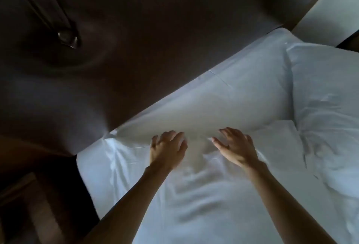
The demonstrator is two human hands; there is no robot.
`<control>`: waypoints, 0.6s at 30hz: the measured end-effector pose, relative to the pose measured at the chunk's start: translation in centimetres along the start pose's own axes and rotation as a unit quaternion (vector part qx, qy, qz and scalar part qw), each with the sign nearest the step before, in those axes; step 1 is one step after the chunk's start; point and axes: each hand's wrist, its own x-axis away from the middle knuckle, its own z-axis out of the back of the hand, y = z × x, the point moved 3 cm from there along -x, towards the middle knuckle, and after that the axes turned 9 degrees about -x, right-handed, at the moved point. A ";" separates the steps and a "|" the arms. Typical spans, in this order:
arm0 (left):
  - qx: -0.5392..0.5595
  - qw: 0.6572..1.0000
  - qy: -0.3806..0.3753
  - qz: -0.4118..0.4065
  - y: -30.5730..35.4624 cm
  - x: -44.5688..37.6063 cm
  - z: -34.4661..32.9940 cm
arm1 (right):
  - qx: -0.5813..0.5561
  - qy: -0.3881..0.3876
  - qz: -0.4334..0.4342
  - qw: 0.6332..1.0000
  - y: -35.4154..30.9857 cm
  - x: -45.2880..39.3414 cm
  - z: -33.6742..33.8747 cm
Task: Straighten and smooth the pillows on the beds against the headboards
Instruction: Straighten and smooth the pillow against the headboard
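Against the dark headboard (155, 40), head view: a white pillow (223, 96) leans with its long upper edge touching the padded panel, its lower edge on the sheet (204, 195). Both hands work at that lower edge, side by side and slightly apart. Left hand (167, 149): fingers spread, palm down, flat on the pillow's lower margin, gripping nothing. Right hand (236, 146): fingers likewise splayed and extended, palm down, resting on the same margin, holding nothing. Between the two hands the fabric shows a shallow crease. Beyond the right hand, further to its outer side, a second pillow (326, 92) lies just beside the first, their edges touching. Below both wrists the sheet is rumpled with several folds. Outward of the left hand, the mattress corner meets a dark floor area; a wall lamp (68, 38) is mounted on the panel above.
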 end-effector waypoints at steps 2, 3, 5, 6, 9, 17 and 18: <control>-0.023 0.999 -0.036 -0.009 -0.8 -1.1 -1.6 | 0.039 -0.051 -0.016 0.998 0.9 -1.7 -1.2; -0.033 0.998 -0.046 -0.010 -1.2 -1.4 -2.4 | 0.061 -0.070 -0.028 0.995 1.6 -2.3 -1.7; -0.042 0.996 -0.071 -0.016 -2.1 -1.4 -3.4 | 0.085 -0.106 -0.062 0.989 2.9 -3.0 -2.5; -0.044 0.996 -0.075 -0.023 -2.4 -1.2 -3.7 | 0.089 -0.120 -0.076 0.986 3.5 -3.1 -2.7; -0.052 0.995 -0.087 -0.007 -3.9 -1.1 -3.8 | 0.089 -0.147 -0.096 0.980 5.2 -3.5 -2.4; -0.108 0.987 -0.108 0.045 -5.7 -1.5 -4.5 | 0.123 -0.195 -0.104 0.968 7.3 -3.7 -1.3; -0.121 0.985 -0.113 0.043 -5.5 -1.3 -4.5 | 0.123 -0.201 -0.110 0.966 7.3 -3.4 -1.2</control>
